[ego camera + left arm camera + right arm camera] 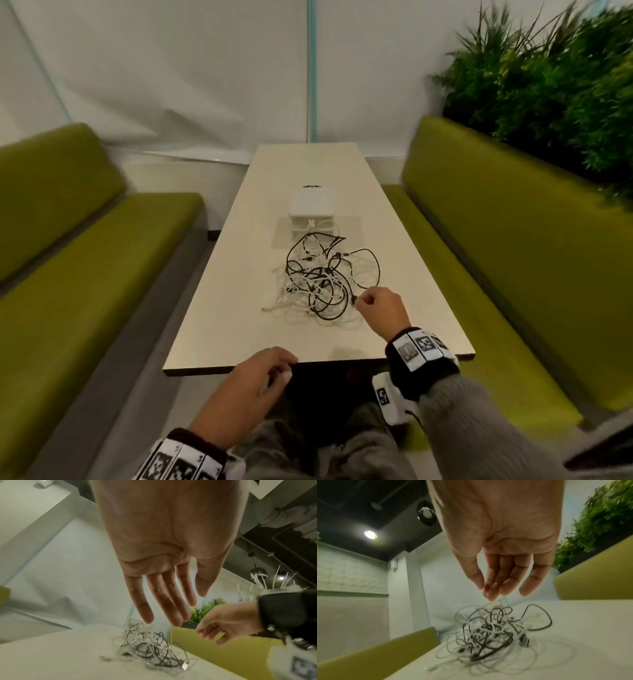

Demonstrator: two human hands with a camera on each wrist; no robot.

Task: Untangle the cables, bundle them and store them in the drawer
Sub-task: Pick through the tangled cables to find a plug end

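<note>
My right hand hovers by the cable tangle on the table, fingers loosely curled, holding nothing. My left hand hangs open at the edge. Untangling hasn't started; I judge I need a loose plug end first.

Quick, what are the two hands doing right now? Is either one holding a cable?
Left hand: open, fingers relaxed, holding nothing, at the near table edge.
Right hand: above the tangled pile of black and white cables, fingers loosely curled; no cable seen in it.

Left hand, fingers straight, hovers above tangled cables on the table.
</note>
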